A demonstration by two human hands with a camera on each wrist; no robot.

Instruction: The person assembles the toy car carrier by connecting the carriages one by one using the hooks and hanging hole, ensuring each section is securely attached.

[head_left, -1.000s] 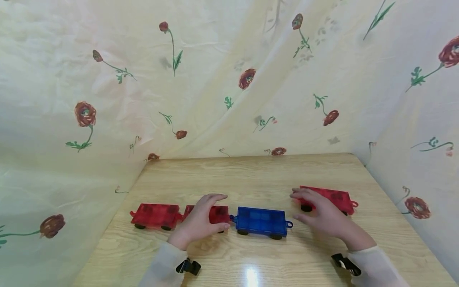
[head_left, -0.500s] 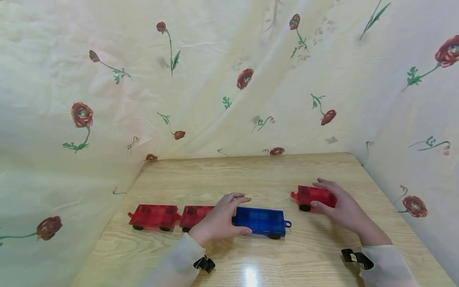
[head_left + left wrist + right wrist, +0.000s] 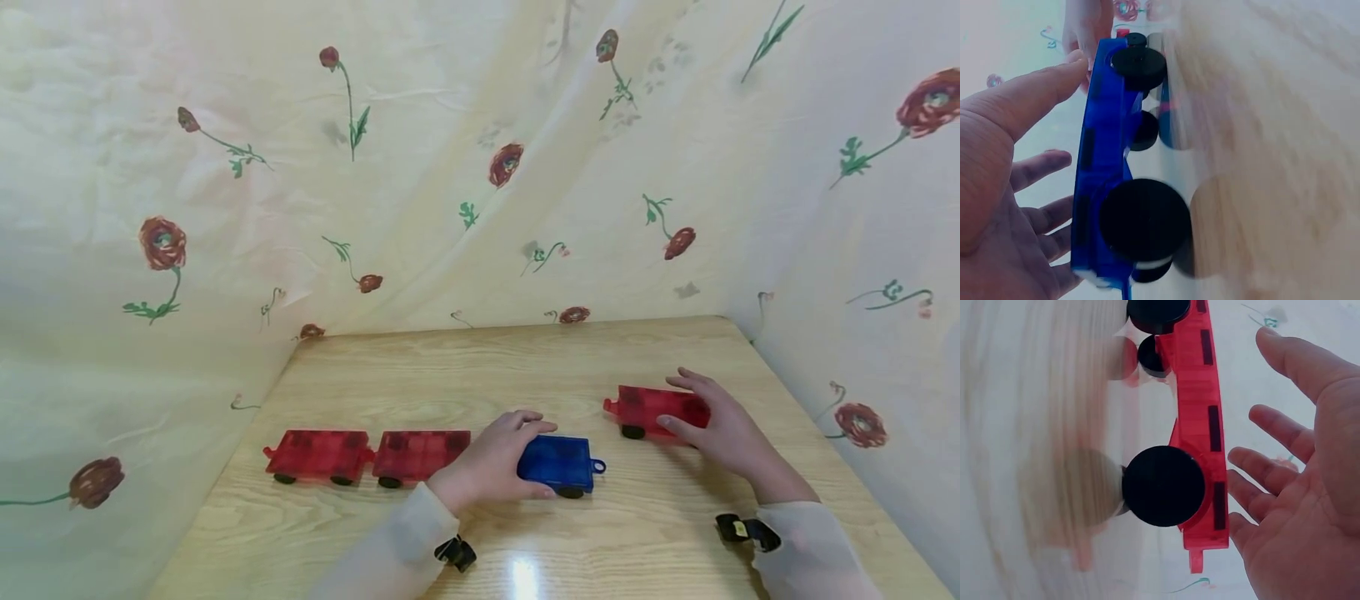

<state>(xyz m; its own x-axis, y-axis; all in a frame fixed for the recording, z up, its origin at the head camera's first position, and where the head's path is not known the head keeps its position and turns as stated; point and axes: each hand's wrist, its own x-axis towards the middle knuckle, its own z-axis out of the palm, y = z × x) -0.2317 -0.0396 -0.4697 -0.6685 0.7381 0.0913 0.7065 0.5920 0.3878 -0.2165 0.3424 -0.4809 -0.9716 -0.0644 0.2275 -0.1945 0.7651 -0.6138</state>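
My left hand [image 3: 498, 462] is over the left half of a blue toy train wagon [image 3: 566, 463], its thumb along the near side. In the left wrist view its fingers are spread above the blue wagon's body, and the black wheels stand on the table. My right hand [image 3: 720, 425] reaches over the right end of a red toy train wagon [image 3: 645, 408]. The right wrist view shows that hand spread with straight fingers above the red wagon [image 3: 1200, 412]. The blue wagon's ring coupling [image 3: 598, 467] sticks out on its right; its left end is hidden by my hand.
Two more red wagons, a left one [image 3: 322, 454] and a middle one [image 3: 416, 454], stand in a row left of the blue one. Everything is on a light wooden table [image 3: 480, 367]. A flowered cloth [image 3: 420, 208] hangs behind and at both sides.
My left hand has moved right from the middle red wagon to the blue one. My right hand has moved right along its red wagon, uncovering the left end. The wagons keep their places.
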